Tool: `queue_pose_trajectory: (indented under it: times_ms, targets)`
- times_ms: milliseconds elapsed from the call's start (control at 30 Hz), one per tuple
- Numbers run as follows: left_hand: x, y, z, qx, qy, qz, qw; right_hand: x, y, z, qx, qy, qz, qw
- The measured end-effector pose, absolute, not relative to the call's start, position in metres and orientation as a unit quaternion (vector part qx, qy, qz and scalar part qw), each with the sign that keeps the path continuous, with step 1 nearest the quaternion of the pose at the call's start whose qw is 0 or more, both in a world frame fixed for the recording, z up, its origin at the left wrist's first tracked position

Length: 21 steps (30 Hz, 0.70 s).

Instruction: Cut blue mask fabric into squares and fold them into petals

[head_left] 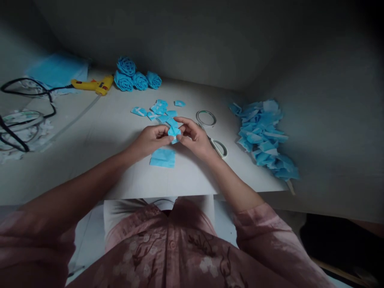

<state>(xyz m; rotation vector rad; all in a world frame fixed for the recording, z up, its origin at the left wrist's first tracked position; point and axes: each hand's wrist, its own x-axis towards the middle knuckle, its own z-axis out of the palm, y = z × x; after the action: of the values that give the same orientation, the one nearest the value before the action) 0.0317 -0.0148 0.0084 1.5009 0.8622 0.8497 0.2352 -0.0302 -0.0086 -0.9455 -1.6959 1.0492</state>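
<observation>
Between my two hands is a small piece of blue paper (174, 133), pinched from both sides. My left hand (151, 140) grips its left edge, thumb on the near side. On its right edge are the thumb and fingers of my right hand (194, 138), the index finger stretched over the top. Just beyond lie several small blue pieces (159, 107), some with white strips. A flat blue rectangle (162, 158) rests on the table nearer my body. Scissors (220, 148) lie beside my right hand, partly hidden by it.
Several blue paper flowers (132, 76) stand at the back, beside a yellow glue gun (103, 85) with a black cable (51, 96). Blue sheets (58, 71) lie back left. A wire coil (206, 118) is right of centre; a heap of blue pieces (261, 134) lies along the right.
</observation>
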Motion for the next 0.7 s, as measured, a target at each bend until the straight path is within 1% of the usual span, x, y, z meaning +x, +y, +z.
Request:
queue_pose_trajectory:
  times_ms: [167,333,500,633,700]
  targets:
    - [0.031,-0.013,0.006,0.609,0.365,0.383,0.591,0.234,-0.029,-0.012,-0.378,-0.684,0.421,0.46]
    - [0.031,-0.012,0.005,0.597,0.386,0.398,0.58,0.233,-0.028,-0.014,-0.393,-0.694,0.403,0.45]
    - [0.033,-0.014,0.011,0.536,0.393,0.426,0.614,0.229,-0.026,-0.022,-0.391,-0.705,0.381,0.453]
    - [0.032,-0.014,0.011,0.573,0.439,0.379,0.579,0.227,-0.024,-0.023,-0.386,-0.713,0.365,0.458]
    - [0.031,-0.013,0.009,0.582,0.45,0.381,0.56,0.235,-0.021,-0.017,-0.392,-0.717,0.348,0.461]
